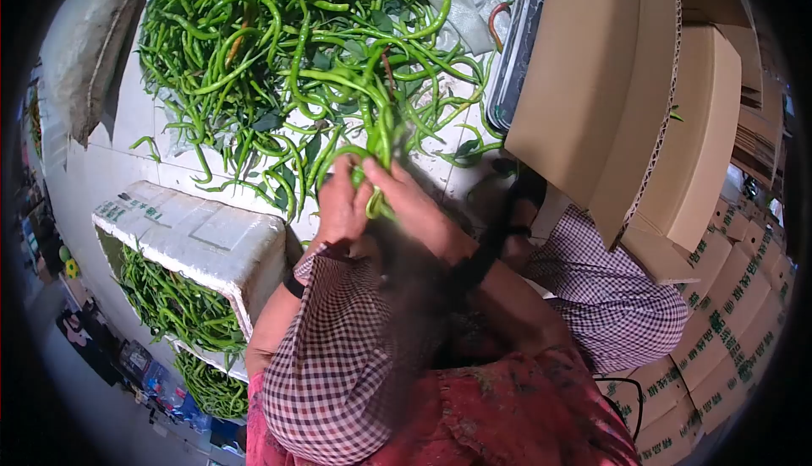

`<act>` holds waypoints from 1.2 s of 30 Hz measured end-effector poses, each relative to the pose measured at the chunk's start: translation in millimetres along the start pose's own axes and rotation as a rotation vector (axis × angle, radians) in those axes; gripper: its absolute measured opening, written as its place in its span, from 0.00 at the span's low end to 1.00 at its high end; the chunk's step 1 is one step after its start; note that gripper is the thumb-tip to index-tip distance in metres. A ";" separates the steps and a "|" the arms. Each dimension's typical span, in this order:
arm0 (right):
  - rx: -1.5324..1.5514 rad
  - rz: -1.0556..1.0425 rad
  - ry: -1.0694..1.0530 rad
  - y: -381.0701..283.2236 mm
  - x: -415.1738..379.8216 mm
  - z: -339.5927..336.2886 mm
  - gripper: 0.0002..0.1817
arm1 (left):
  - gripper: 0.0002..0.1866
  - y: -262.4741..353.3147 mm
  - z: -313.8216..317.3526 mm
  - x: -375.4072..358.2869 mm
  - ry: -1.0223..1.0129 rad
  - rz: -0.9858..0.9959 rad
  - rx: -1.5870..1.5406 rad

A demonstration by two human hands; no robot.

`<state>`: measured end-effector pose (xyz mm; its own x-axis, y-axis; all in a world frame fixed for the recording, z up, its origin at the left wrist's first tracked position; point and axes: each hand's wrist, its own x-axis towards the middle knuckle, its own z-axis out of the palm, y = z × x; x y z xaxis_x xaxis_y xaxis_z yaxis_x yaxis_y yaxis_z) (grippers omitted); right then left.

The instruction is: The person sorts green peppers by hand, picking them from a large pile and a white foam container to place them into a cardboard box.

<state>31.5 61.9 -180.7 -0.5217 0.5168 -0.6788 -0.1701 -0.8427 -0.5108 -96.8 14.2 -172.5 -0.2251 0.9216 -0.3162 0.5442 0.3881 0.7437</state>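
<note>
Peppers (383, 132) sit clasped between half-curled left hand (342, 205) and right hand (414, 207).

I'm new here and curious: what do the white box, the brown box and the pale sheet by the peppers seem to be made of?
White box: probably plastic foam, given its thick walls; smooth but smudged.
Brown box: plain, matt cardboard; a wavy core shows along its edge.
Pale sheet by the peppers: likely thin plastic, perhaps woven, given its crinkles and soft sheen.

Bright floor (95, 167) — right hand (413, 205) blurred, edges bowed, corners black
</note>
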 end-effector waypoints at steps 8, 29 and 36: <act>0.286 0.237 -0.020 -10.0 -24.9 -50.0 0.16 | 0.22 25.1 -18.5 -7.3 -0.620 0.042 -0.145; -0.708 0.271 -0.210 -19.7 -65.9 -92.9 0.24 | 0.26 -21.4 42.0 63.6 -0.383 -0.384 -0.790; -0.752 0.241 -0.398 -2.7 -83.8 -93.7 0.20 | 0.25 -36.8 71.6 91.1 -0.003 -0.296 -0.125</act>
<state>154.0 35.0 -171.9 -0.7487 0.1292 -0.6502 0.5037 -0.5268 -0.6846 -79.4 83.5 -270.8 -0.3561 0.7685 -0.5315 0.3517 0.6372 0.6858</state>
